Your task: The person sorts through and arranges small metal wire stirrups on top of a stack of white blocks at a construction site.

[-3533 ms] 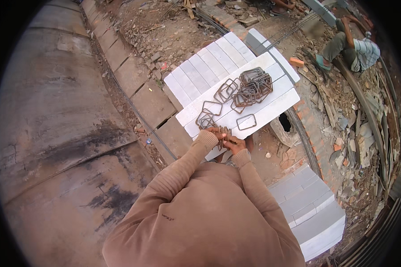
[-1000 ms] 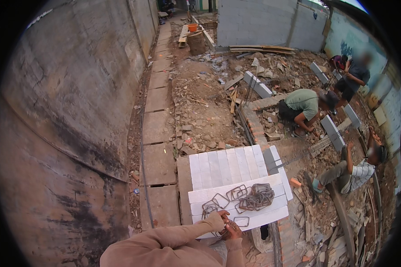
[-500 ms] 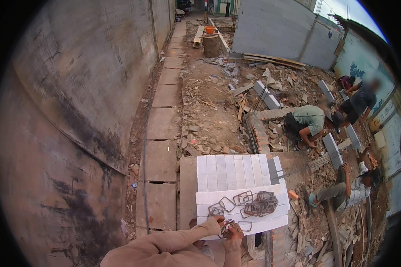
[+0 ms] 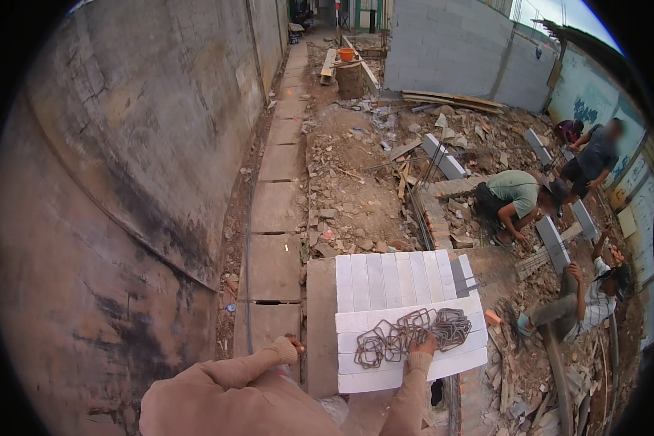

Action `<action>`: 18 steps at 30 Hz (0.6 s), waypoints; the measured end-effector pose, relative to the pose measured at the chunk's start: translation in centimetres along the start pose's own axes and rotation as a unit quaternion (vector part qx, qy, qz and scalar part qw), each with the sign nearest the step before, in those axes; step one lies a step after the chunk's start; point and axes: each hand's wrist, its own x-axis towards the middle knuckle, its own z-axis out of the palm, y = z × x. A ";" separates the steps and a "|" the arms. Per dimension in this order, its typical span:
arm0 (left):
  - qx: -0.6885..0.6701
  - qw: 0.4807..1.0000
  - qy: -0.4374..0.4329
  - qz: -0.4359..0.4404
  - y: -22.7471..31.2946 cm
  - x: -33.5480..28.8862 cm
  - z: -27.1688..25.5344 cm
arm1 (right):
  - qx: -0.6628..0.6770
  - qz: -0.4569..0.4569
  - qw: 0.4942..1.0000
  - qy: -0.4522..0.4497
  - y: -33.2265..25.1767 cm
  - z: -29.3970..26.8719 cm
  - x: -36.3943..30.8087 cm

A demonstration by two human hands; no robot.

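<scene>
My right hand (image 4: 423, 344) is over a stack of pale blocks (image 4: 385, 367), its fingers closed at a bent steel rebar stirrup (image 4: 415, 327). Square stirrups lie in an overlapping row across the top of the blocks. The densest heap of stirrups (image 4: 452, 328) is just to the right of that hand, and a looser group (image 4: 370, 350) is to its left. Out to the left, away from the blocks, my left hand (image 4: 296, 344) hangs above the concrete slabs with its fingers curled in. Nothing shows in it.
A tall stained wall (image 4: 138, 182) runs along the left, beside a slab path (image 4: 277, 196). Rubble (image 4: 363, 196) covers the ground ahead. On the right, a crouching person (image 4: 516, 196) and a seated person (image 4: 578, 305) are among grey blocks (image 4: 554, 243). An orange bucket (image 4: 346, 54) stands far off.
Both hands were together at stirrups by the blocks' near edge. My left hand has moved away left, and my right hand has moved right and forward. Stirrups from the near edge now lie farther up.
</scene>
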 end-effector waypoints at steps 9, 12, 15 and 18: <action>0.459 0.862 -0.216 0.019 -7.0 18.2 -23.5 | -0.123 0.084 0.928 0.343 -23.5 -3.4 4.3; 0.483 0.850 -0.212 -0.003 -9.8 29.3 -33.5 | 0.052 0.012 0.887 0.458 -36.3 3.4 7.7; 0.468 0.869 -0.135 0.093 -3.2 41.3 -40.0 | -0.130 -0.104 0.842 0.514 -46.5 13.8 11.7; 0.261 0.911 -0.178 0.263 22.0 44.7 -43.7 | 0.201 0.210 0.933 0.213 -41.4 33.3 13.8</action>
